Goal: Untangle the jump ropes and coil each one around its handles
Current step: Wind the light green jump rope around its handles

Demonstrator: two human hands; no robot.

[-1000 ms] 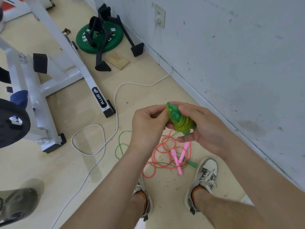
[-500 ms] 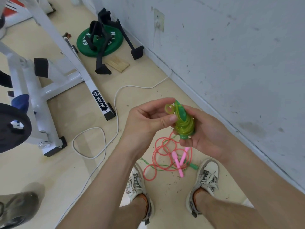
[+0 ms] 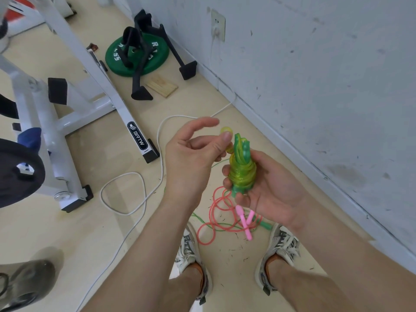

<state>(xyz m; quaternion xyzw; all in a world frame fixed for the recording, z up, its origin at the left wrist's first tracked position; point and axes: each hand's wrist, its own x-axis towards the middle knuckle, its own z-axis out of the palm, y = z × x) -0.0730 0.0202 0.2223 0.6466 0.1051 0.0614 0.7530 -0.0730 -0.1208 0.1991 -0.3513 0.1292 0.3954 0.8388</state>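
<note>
My right hand (image 3: 270,190) holds a green jump rope (image 3: 242,172) wound in tight turns around its upright handles. My left hand (image 3: 191,158) pinches a small yellow-green loop of that rope's loose end (image 3: 225,131) just left of the bundle's top. Below, on the floor between my shoes, lies a pink jump rope (image 3: 215,206) in loose loops with its two pink handles (image 3: 244,221) side by side. A second green rope (image 3: 202,220) threads through the pink loops, and its green handle (image 3: 266,225) shows beside my right shoe.
A white cable (image 3: 121,183) curls over the floor from the wall socket (image 3: 218,25). A white bench frame (image 3: 108,93) stands at left, with a green weight plate (image 3: 157,57), black stands and a wooden block (image 3: 162,86) behind it. A grey wall (image 3: 315,86) runs along the right. Another person's shoe (image 3: 27,280) is at bottom left.
My left hand has drawn a small loop of the rope's end away from the bundle's top and spread its fingers. The right hand has opened its palm more, and the bundle now stands more upright.
</note>
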